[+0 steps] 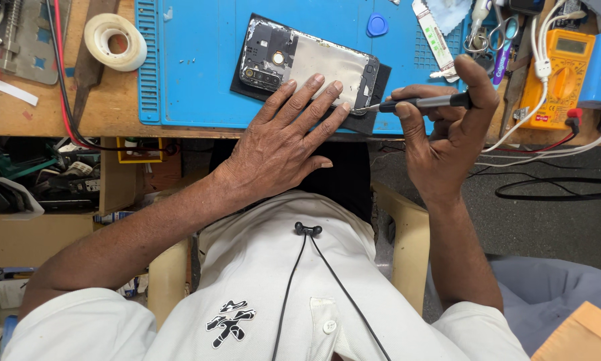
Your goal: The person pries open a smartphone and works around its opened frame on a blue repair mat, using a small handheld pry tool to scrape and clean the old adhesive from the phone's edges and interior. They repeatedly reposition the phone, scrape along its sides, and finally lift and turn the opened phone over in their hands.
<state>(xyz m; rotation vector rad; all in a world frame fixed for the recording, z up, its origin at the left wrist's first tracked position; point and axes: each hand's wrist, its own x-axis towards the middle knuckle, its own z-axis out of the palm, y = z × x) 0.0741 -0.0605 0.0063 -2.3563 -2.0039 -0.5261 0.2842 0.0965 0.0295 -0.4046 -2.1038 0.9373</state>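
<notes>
An opened phone (pixel 307 63) with its back cover off lies on a black pad on the blue work mat (pixel 200 80). My left hand (pixel 280 144) rests flat on the near edge of the phone, fingers spread, pressing it down. My right hand (pixel 447 127) grips a slim black screwdriver (pixel 420 103), held level, its metal tip touching the phone's lower right corner next to my left fingertips.
A roll of tape (pixel 115 41) sits on the wooden bench at the left. A yellow multimeter (pixel 559 73) with white and red cables, scissors (pixel 491 33) and a blue pick (pixel 376 25) lie at the right. Boxes of parts fill the shelf at the lower left.
</notes>
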